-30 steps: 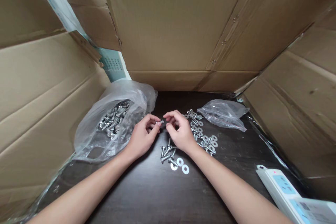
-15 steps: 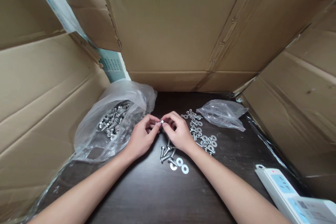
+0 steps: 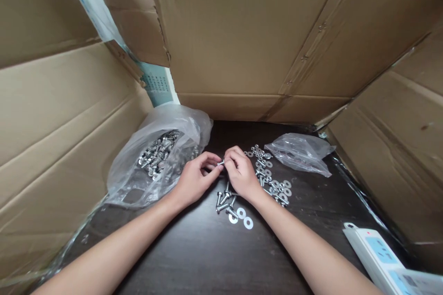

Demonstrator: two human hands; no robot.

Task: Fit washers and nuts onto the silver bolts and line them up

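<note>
My left hand and my right hand meet above the dark table, fingers pinched together on one small silver bolt held between them. Just below the hands lies a small cluster of bolts with two flat washers beside it. To the right of my right hand several washers and nuts are scattered. A clear plastic bag full of bolts lies open to the left of my left hand.
Cardboard sheets wall in the table at the back, left and right. A crumpled small plastic bag lies at the back right. A white power strip sits at the table's front right corner.
The hands have drawn closer together on the bolt. The view has shifted slightly, so everything sits a little further right in the picture.
</note>
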